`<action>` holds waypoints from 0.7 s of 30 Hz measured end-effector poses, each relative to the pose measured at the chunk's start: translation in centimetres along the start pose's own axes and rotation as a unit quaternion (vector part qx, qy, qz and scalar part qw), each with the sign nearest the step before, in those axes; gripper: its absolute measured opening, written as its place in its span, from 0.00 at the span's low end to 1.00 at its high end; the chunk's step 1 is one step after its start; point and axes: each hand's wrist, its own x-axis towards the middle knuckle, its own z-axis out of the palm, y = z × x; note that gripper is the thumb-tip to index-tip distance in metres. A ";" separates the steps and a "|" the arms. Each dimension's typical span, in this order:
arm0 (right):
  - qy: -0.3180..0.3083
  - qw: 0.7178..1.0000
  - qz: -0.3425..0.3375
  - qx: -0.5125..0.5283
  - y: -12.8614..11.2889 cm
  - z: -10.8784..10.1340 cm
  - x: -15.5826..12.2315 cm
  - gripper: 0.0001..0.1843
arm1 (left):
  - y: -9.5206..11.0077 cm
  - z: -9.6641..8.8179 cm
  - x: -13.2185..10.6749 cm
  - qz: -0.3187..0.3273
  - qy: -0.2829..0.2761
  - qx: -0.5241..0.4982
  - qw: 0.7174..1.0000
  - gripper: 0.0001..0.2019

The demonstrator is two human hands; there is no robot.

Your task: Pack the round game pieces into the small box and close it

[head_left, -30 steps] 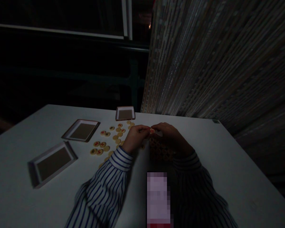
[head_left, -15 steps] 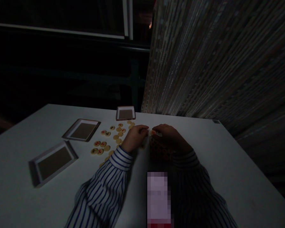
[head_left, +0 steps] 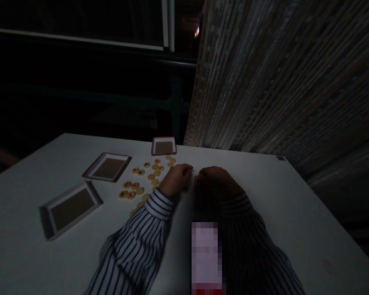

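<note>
Several round pale game pieces (head_left: 147,180) with red or dark marks lie scattered on a white table (head_left: 283,213). My left hand (head_left: 176,179) rests on the table at the right edge of the scatter, fingers curled down. My right hand (head_left: 217,182) lies just to its right, fingers curled, with a small piece (head_left: 199,177) showing at its fingertips. Both arms wear striped sleeves. The light is dim, and what lies under my hands is hidden.
Three shallow rectangular trays with brown insides stand on the table: one near left (head_left: 69,208), one further back (head_left: 107,167), a small one at the far edge (head_left: 163,146). A ribbed grey curtain (head_left: 279,78) hangs behind the table's right side.
Both hands have dropped from a raised pinch down onto the table. The red-marked piece held up between the fingertips is now low and mostly covered by my right hand.
</note>
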 end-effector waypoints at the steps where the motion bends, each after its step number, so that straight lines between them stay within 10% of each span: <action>1: -0.004 1.000 0.002 -0.002 0.0 0.1 0.0 0.16 | 0.0 0.0 0.0 -0.001 -0.002 0.006 1.000 0.14; 21: -0.011 1.000 0.011 0.001 -0.1 1.4 0.6 0.19 | 0.0 0.1 -0.1 -0.011 -0.018 0.041 0.999 0.14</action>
